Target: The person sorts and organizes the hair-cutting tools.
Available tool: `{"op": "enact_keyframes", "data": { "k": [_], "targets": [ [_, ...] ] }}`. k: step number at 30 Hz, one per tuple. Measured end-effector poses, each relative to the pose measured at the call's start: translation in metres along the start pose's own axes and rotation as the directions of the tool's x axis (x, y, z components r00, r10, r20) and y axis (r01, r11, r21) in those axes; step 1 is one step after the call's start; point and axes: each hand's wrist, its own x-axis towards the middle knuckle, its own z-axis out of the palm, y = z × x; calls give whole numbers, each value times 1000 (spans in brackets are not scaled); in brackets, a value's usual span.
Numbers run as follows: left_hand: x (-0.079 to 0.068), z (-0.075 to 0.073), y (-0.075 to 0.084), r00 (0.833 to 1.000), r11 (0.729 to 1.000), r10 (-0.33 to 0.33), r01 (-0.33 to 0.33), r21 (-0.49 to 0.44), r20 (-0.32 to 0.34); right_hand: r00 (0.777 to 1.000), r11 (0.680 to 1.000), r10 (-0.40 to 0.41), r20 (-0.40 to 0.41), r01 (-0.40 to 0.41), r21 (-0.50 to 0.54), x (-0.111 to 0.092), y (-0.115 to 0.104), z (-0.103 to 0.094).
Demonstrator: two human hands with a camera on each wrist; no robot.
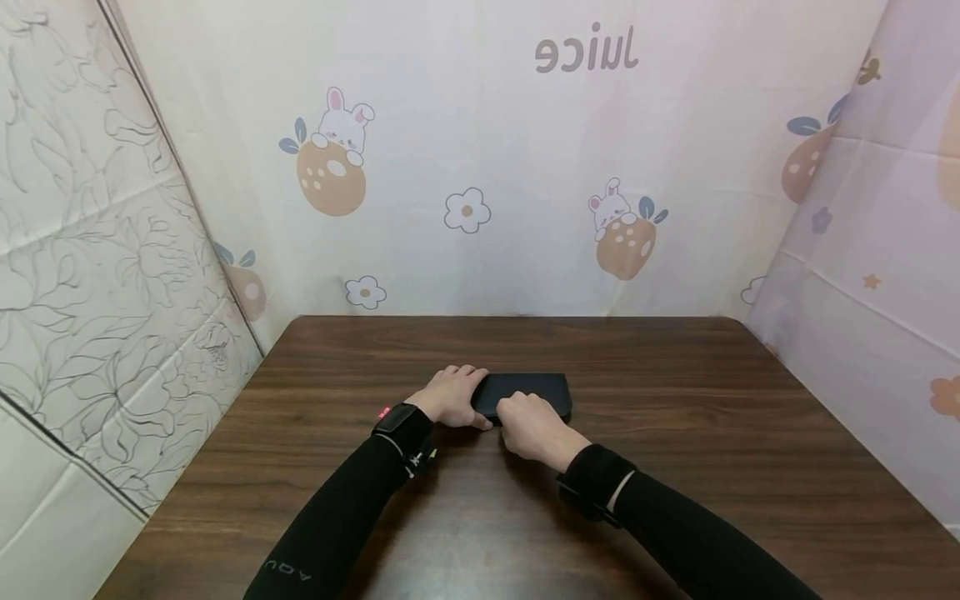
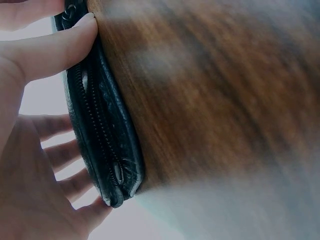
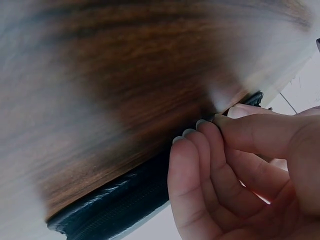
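A black leather zip wallet (image 1: pixel 536 390) lies on the table, its zipped edge facing me. My left hand (image 1: pixel 450 398) grips its left end, thumb (image 2: pixel 55 52) on the near edge and fingers spread along the far side. In the left wrist view, the zipper teeth (image 2: pixel 92 107) are parted at that end, leaving a narrow gap. At the near edge, my right hand (image 1: pixel 532 429) is curled, thumb and index finger pinching the zipper pull, which they mostly cover. The right wrist view shows the wallet's black side (image 3: pixel 115 200) running past these fingers.
The brown wood-grain table (image 1: pixel 360 350) extends around the wallet on all sides. A printed curtain (image 1: pixel 480 125) hangs behind its back edge, with a patterned panel (image 1: pixel 112 292) at left and more curtain (image 1: pixel 885 250) at right.
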Motion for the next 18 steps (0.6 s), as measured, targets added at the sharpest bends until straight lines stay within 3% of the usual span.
{"op": "enact_keyframes", "data": {
  "k": [12, 18],
  "targets": [
    [-1, 1, 3, 1000, 1000, 5, -5, 2, -3, 1000, 1000, 10, 17, -11, 18, -3, 4, 0],
    [-2, 1, 4, 1000, 1000, 0, 0, 1, -13, 999, 996, 25, 36, -28, 86, -8, 7, -3]
  ]
}}
